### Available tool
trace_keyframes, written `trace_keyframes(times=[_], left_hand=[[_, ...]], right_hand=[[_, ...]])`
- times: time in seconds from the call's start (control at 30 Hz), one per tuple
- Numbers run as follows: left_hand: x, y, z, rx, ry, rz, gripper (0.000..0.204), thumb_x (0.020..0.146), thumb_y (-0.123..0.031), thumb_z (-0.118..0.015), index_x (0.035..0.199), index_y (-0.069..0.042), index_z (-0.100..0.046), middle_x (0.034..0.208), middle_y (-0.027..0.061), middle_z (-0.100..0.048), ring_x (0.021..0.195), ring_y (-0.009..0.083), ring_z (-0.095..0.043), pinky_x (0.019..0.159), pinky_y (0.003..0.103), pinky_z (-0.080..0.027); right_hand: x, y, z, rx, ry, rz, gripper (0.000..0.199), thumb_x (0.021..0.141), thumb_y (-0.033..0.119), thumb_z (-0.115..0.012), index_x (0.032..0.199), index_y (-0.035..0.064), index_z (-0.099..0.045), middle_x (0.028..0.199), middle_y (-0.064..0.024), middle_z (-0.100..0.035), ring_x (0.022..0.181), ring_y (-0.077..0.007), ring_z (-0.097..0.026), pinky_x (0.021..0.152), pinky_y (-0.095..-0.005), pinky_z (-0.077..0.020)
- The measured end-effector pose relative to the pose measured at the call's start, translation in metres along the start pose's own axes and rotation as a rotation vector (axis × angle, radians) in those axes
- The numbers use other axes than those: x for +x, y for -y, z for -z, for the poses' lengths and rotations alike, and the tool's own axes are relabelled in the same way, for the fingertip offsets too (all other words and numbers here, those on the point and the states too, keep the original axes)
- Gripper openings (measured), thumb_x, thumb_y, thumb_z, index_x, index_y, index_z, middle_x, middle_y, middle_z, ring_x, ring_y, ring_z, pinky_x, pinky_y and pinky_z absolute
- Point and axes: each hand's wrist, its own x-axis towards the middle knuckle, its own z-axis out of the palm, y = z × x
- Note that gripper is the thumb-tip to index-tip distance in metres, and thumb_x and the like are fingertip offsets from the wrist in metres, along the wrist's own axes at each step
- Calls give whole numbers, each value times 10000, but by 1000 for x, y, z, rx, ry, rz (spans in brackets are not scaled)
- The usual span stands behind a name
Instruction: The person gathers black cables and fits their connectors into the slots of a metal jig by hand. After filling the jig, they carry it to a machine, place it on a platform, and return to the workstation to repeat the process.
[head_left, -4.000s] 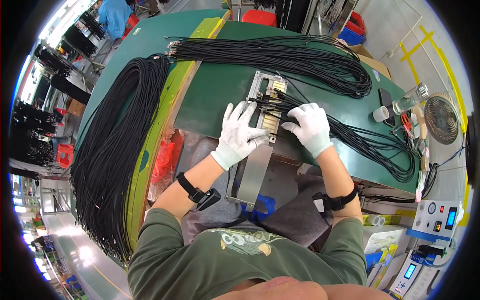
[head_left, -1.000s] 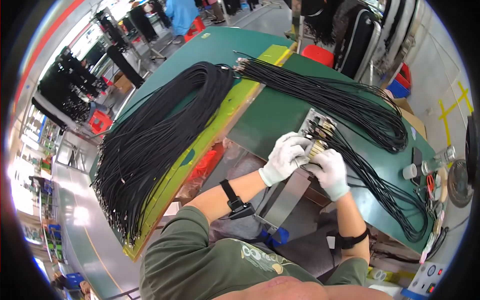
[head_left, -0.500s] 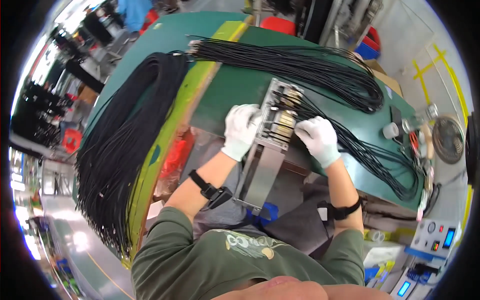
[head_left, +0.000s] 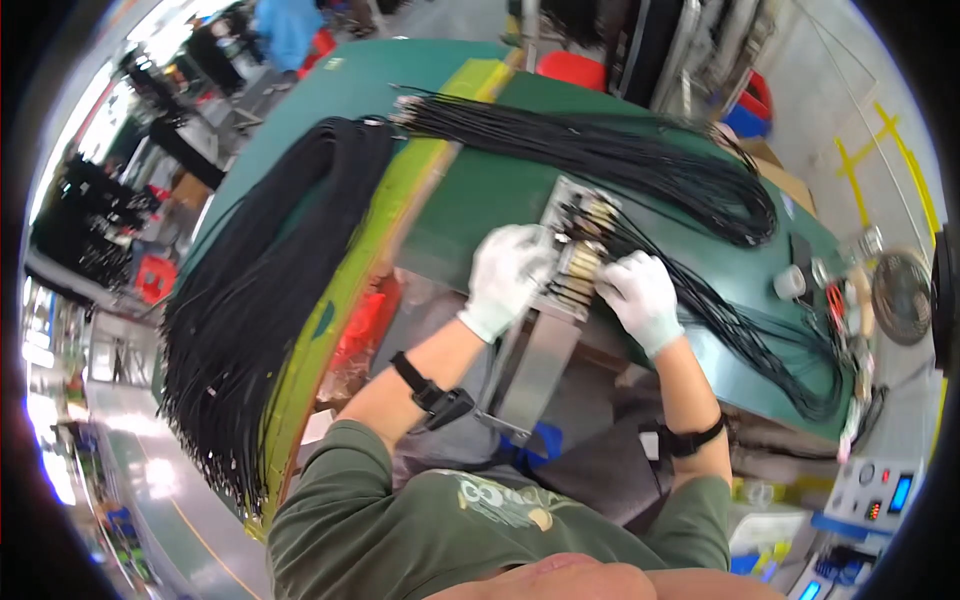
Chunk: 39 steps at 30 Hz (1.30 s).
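My left hand (head_left: pixel 509 277), in a white glove, has its curled fingers at the left side of a metal fixture (head_left: pixel 584 262) with brass-coloured blocks; the fingertips are blurred. At the fixture's right side is my right hand (head_left: pixel 642 300), also gloved, with thumb and fingers drawn together beside the black cables. Whatever is between the fingers of either hand is too small to make out. Thin black cables (head_left: pixel 745 335) run from the fixture over the table to the right. Below the fixture, its bare metal channel (head_left: pixel 537 375) juts past the table edge toward me.
A thick bundle of black cables (head_left: pixel 285 260) hangs at the left beside a yellow-green strip (head_left: pixel 385 235). Another cable bundle (head_left: pixel 610 160) lies across the back of the green table (head_left: pixel 480 195). At the right are a white spool (head_left: pixel 789 283), a small fan (head_left: pixel 901 296) and an instrument box (head_left: pixel 868 492).
My left hand has moved right, onto the fixture, and its fingers now reach over the blocks. The right hand stays beside the fixture. The whole view has shifted slightly.
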Motion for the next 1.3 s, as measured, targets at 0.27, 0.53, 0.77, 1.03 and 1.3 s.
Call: trace_keyframes(times=[0.27, 0.53, 0.77, 1.03, 1.3], left_hand=[[-3, -32, 0, 175, 150, -92, 242, 765, -408, -715, 955, -273, -779, 1342, 186, -564, 1272, 396, -475, 1099, 568, -313], [-2, -23, -14, 181, 158, -72, 200, 784, -431, -708, 893, -282, -785, 1347, 164, -574, 1280, 387, -475, 1108, 569, -299], [1, -17, -11, -89, -30, 1, 160, 800, -249, -748, 836, -96, -720, 1227, 139, -647, 1200, 360, -539, 1053, 478, -385], [-1, -14, -12, -176, -24, 29, 139, 770, -167, -757, 833, -67, -685, 1208, 133, -653, 1194, 361, -545, 1036, 454, -404], [1, -19, -1, -230, 15, -74, 115, 756, -139, -751, 836, -85, -689, 1237, 132, -641, 1225, 371, -521, 1039, 472, -402]], right_hand=[[3, -6, 6, -70, -68, -173, 130, 793, 272, -716, 828, 155, -672, 840, -44, -634, 879, -261, -578, 757, -396, -441], [7, -30, 2, -246, 91, -285, 126, 774, 237, -734, 837, 151, -667, 877, -42, -650, 932, -264, -584, 796, -398, -447], [8, -4, 9, -28, -1, -14, 130, 750, 185, -740, 838, 140, -657, 868, -41, -644, 924, -264, -581, 794, -395, -444], [12, 5, 7, 26, 36, 12, 181, 731, 206, -751, 876, 126, -679, 863, -45, -656, 919, -271, -586, 798, -397, -445], [18, 35, 8, 278, 10, -53, 183, 731, 232, -763, 856, 119, -691, 859, -60, -678, 888, -279, -606, 793, -407, -454]])
